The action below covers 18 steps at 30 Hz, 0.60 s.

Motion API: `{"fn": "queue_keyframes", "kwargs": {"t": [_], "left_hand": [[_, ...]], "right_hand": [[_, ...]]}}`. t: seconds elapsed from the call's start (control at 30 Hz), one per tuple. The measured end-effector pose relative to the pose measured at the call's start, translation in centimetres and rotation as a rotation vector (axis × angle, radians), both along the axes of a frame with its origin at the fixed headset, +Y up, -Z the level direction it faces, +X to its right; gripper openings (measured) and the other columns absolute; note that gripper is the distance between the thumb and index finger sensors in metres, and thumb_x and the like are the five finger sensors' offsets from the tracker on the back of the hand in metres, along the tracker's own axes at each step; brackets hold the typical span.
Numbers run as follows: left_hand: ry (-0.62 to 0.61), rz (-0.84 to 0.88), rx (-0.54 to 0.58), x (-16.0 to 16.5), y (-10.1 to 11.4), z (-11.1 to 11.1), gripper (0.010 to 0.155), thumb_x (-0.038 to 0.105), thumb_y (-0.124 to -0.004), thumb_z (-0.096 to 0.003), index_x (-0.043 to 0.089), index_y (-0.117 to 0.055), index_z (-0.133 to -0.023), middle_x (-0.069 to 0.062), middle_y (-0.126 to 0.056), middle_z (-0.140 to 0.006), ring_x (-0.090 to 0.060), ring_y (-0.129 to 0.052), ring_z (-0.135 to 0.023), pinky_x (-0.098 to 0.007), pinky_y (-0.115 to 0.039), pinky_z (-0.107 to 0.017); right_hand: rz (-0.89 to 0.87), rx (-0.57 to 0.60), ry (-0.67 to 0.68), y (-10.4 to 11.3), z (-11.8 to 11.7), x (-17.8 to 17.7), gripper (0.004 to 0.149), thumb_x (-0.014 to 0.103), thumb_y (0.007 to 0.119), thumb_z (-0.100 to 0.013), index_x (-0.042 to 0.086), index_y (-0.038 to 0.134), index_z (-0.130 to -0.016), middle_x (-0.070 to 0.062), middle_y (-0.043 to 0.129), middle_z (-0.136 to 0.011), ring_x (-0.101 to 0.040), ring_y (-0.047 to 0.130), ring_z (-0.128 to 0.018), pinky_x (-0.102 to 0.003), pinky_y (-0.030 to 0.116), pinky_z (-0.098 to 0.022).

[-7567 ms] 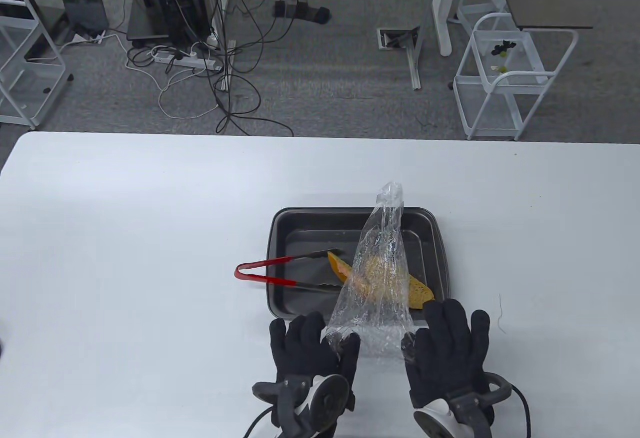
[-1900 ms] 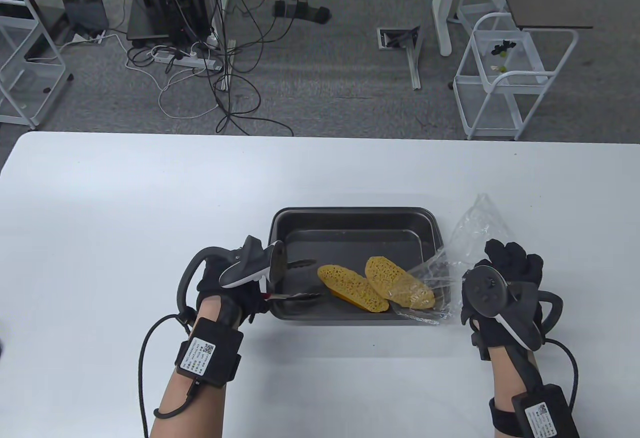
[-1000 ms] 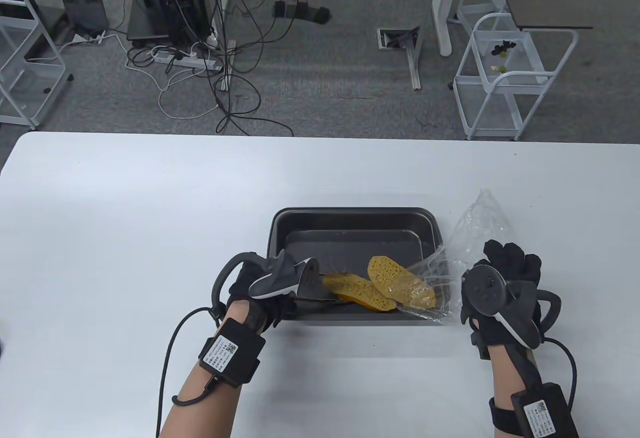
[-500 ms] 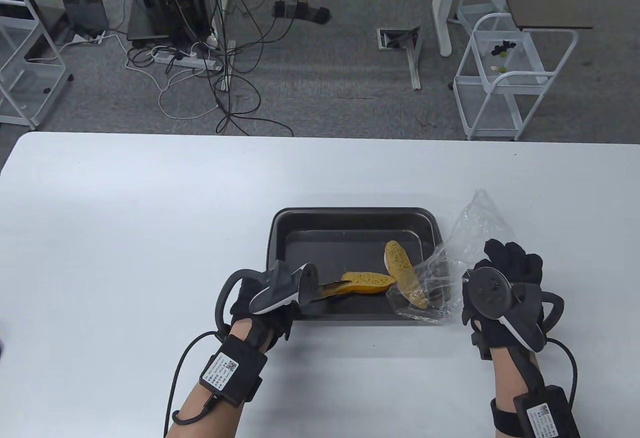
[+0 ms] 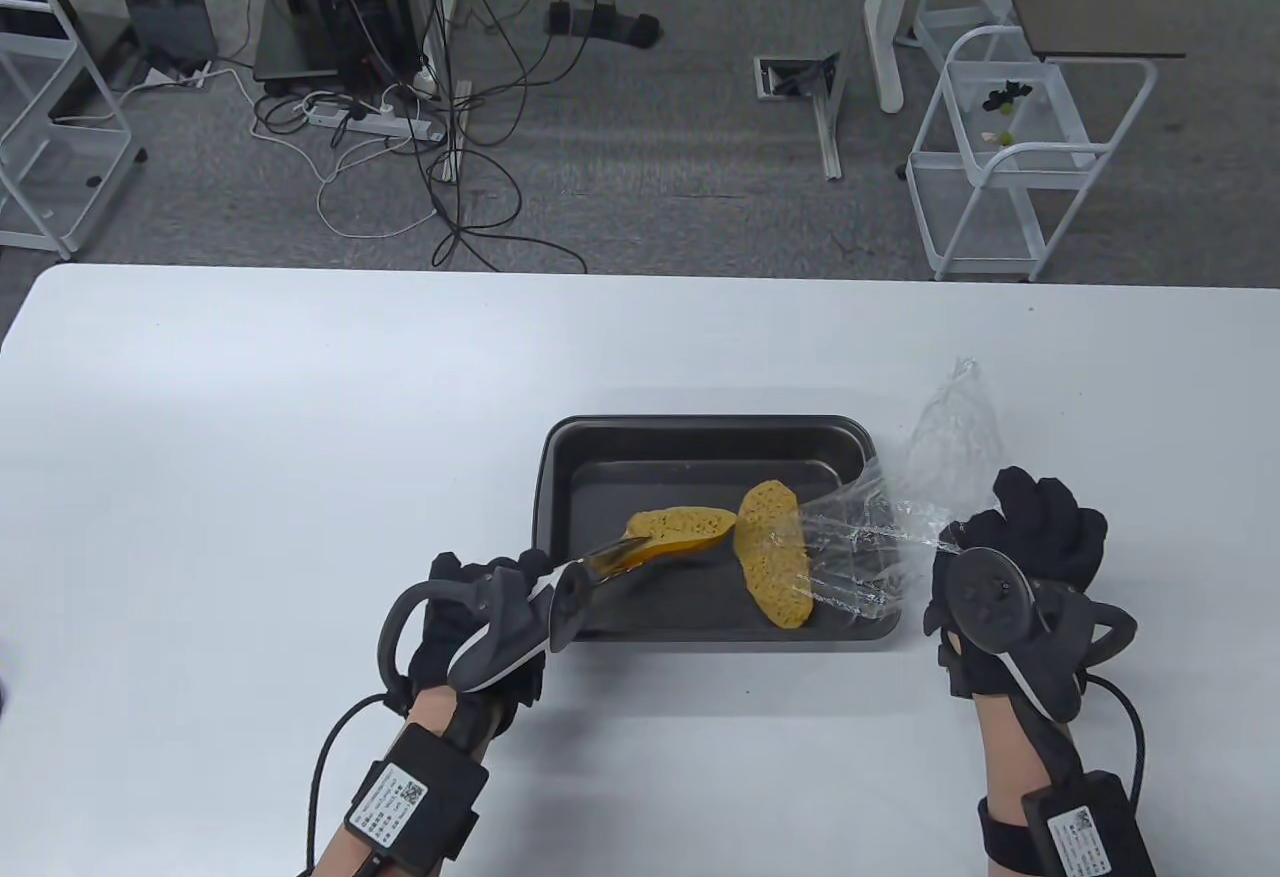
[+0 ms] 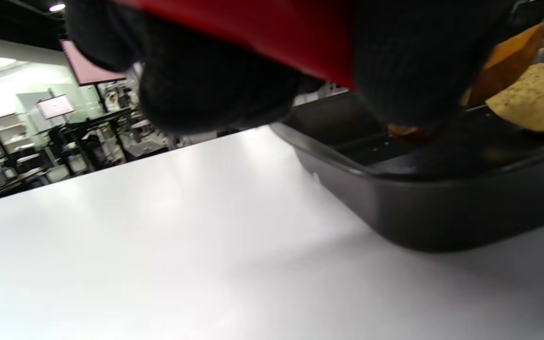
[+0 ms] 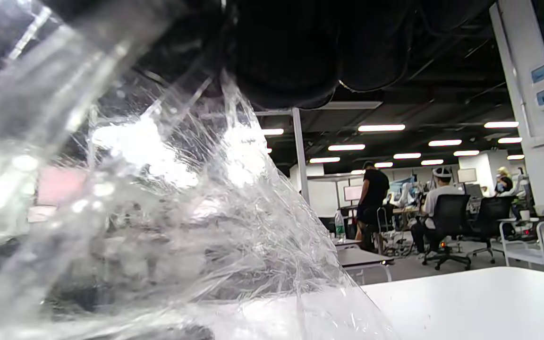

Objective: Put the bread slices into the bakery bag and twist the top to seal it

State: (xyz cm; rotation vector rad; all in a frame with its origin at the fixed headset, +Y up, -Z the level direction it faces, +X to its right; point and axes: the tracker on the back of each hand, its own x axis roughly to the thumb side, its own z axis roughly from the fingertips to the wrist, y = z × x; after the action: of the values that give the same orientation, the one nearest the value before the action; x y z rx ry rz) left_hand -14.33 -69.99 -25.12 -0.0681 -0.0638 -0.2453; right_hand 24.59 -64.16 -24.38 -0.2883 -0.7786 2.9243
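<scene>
Two yellow bread slices lie in the dark baking tray (image 5: 700, 437). My left hand (image 5: 470, 607) grips red-handled tongs (image 5: 610, 557), whose tips clamp the left bread slice (image 5: 680, 524) and hold it tilted above the tray floor. The right bread slice (image 5: 770, 569) lies at the mouth of the clear bakery bag (image 5: 900, 507), its right edge under the plastic. My right hand (image 5: 1035, 532) holds the bag beside the tray's right rim. In the left wrist view, gloved fingers (image 6: 215, 94) wrap the red tongs handle (image 6: 253, 28). In the right wrist view, fingers (image 7: 291, 56) pinch the crinkled bag (image 7: 182, 212).
The tray stands on a white table (image 5: 250, 437), nearer its front edge. Beyond the table's far edge are floor cables (image 5: 450, 167) and a white wire cart (image 5: 1010, 157).
My left hand has drawn back to the left, and the tongs have lifted the left slice. The right slice has turned and lies flat at the bag's mouth. My right hand has shifted slightly right.
</scene>
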Motion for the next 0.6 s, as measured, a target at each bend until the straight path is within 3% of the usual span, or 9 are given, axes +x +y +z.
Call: {"fn": "queue_keyframes", "kwargs": {"t": [0.3,0.4,0.6], "left_hand": [[-0.007,-0.043,0.109,-2.0,1.3,3.7,0.07,0.059,-0.093,-0.0335,0.03,-0.076,-0.095,-0.001,-0.101,-0.071,-0.018,-0.105,-0.043,-0.053,-0.073,-0.073],[-0.043,-0.053,0.155,-1.4,2.0,5.7,0.07,0.059,-0.093,-0.0335,0.03,-0.076,-0.095,-0.001,-0.101,-0.07,-0.018,-0.105,-0.043,-0.052,-0.074,-0.072],[-0.123,-0.007,0.12,1.6,3.3,8.4,0.07,0.06,-0.093,-0.0344,0.029,-0.077,-0.095,-0.002,-0.103,-0.07,-0.018,-0.107,-0.041,-0.052,-0.076,-0.071]], "right_hand": [[0.054,0.037,-0.028,-1.4,-0.3,-0.7,0.043,0.031,0.09,-0.042,-0.012,0.092,-0.042,-0.021,0.086,-0.095,-0.055,0.077,-0.089,-0.072,0.052,-0.067],[0.065,0.056,-0.038,-1.9,-0.3,-1.1,0.043,0.031,0.09,-0.042,-0.011,0.092,-0.041,-0.022,0.087,-0.094,-0.055,0.077,-0.088,-0.072,0.053,-0.066],[0.106,0.11,-0.026,-2.3,0.0,-2.4,0.043,0.032,0.09,-0.041,-0.01,0.092,-0.039,-0.022,0.088,-0.093,-0.054,0.078,-0.087,-0.073,0.05,-0.066]]}}
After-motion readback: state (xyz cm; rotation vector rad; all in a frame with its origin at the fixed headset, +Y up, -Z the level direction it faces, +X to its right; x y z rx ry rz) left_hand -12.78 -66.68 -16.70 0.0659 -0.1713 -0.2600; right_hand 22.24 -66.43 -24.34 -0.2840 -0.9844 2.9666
